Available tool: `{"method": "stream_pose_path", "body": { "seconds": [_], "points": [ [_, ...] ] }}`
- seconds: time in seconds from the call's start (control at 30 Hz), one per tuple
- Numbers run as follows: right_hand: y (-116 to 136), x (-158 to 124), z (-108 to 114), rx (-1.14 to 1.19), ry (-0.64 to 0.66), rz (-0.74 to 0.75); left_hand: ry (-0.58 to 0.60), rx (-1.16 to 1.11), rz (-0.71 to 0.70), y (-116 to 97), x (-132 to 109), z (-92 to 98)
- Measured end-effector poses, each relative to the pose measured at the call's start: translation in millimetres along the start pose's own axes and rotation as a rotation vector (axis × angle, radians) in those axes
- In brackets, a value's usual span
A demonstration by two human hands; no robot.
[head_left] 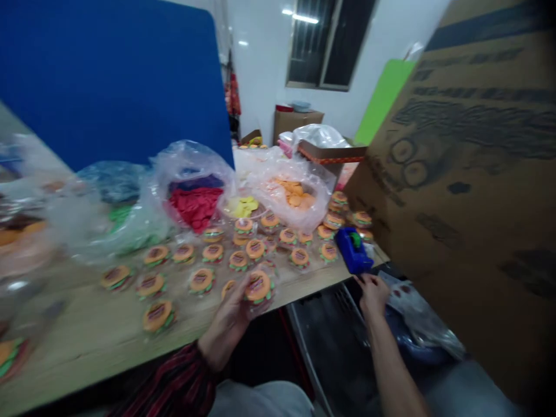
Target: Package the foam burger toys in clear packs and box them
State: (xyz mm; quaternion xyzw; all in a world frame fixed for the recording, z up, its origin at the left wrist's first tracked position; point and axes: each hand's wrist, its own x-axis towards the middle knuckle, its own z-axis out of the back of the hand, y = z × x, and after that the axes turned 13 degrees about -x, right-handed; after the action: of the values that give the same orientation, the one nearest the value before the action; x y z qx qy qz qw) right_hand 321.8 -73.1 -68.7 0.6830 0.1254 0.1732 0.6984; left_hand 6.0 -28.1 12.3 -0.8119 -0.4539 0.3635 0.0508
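in the head view, the left hand [234, 315] has its grip closed around a wrapped burger-shaped piece [259, 286] over the front edge of the desk [99, 327]. the right hand [374, 294] is at the blue tape dispenser [353, 252]; i cannot tell its grip. other wrapped burgers [202, 280] crowd between, red pieces [197, 207] and orange pieces [297, 194] sit behind, and a cardboard box [460, 191] blocks the right.

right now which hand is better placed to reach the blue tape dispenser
Probably the right hand: it is close to the near end of the blue tape dispenser, while the left hand is farther off, holding a packaged burger.
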Motion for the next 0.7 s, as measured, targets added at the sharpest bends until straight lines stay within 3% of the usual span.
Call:
{"method": "stream_pose_path", "body": {
  "seconds": [0.1, 0.23, 0.3, 0.5, 0.7],
  "points": [
    [16.9, -50.6, -20.8, 0.041, 0.143, -0.113, -0.008, 0.010, -0.113, -2.3, 1.8, 3.4],
    [55.5, -141.0, -52.8, 0.077, 0.745, -0.245, 0.070, 0.005, -0.206, -3.6, 0.1, 10.0],
    [69.4, -173.3, -67.2, 0.078, 0.908, -0.230, 0.102, 0.004, -0.248, -5.3, -3.4, 13.0],
    [72.7, -208.9, -94.6, -0.012, 1.037, -0.166, 0.061, 0.005, -0.381, -15.8, -17.6, 25.2],
    [71.3, -232.3, -116.8, -0.012, 1.119, -0.250, 0.011, 0.011, -0.474, -30.0, -33.9, 44.7]
  ]
}}
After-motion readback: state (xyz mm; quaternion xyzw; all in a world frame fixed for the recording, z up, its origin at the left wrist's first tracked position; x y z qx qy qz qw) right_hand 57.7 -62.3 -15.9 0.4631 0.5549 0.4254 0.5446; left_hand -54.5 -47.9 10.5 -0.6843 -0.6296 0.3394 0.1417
